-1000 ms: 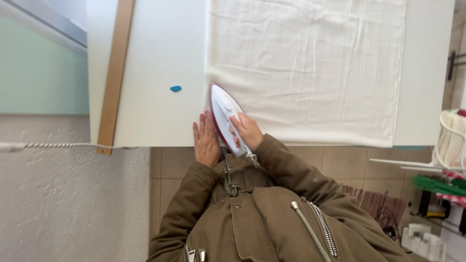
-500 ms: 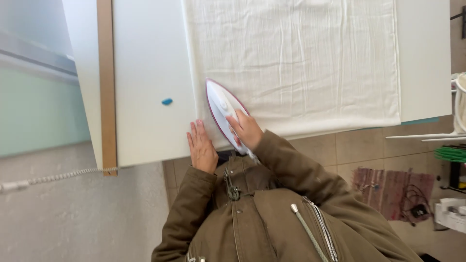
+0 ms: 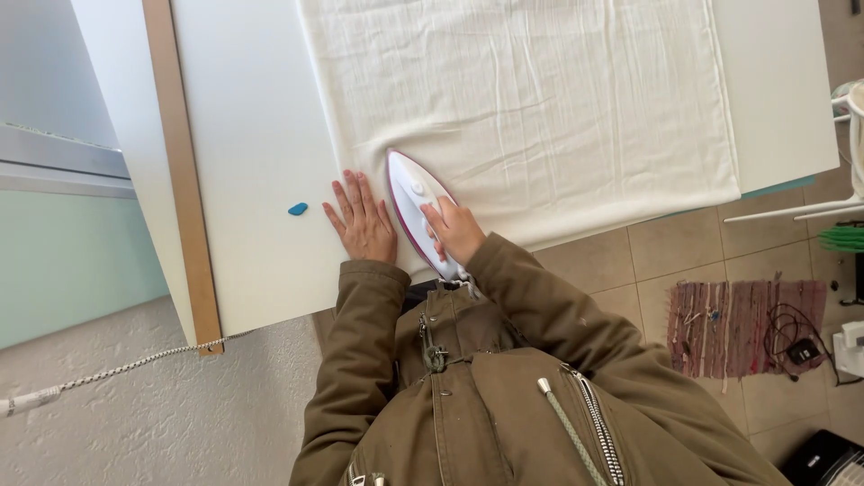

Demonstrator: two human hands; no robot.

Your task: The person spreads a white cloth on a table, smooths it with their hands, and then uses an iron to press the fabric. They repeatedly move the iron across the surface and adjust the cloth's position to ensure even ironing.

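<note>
A white and pink iron (image 3: 409, 193) rests on the near left corner of a creased white cloth (image 3: 540, 99) spread on a white table (image 3: 256, 135). My right hand (image 3: 457, 229) grips the iron's handle. My left hand (image 3: 362, 220) lies flat on the table, fingers spread, pressing the cloth's edge just left of the iron. Both arms wear olive jacket sleeves.
A small blue object (image 3: 298, 209) lies on the table left of my left hand. A wooden strip (image 3: 184, 180) runs along the table's left side. A braided cord (image 3: 117, 369) trails over the textured wall. A striped rug (image 3: 738, 319) and cables lie on the tiled floor at right.
The view has shifted, so the table sits further right in the picture. The iron and both hands stay at the cloth's near left corner, the iron pointing slightly further up onto the cloth.
</note>
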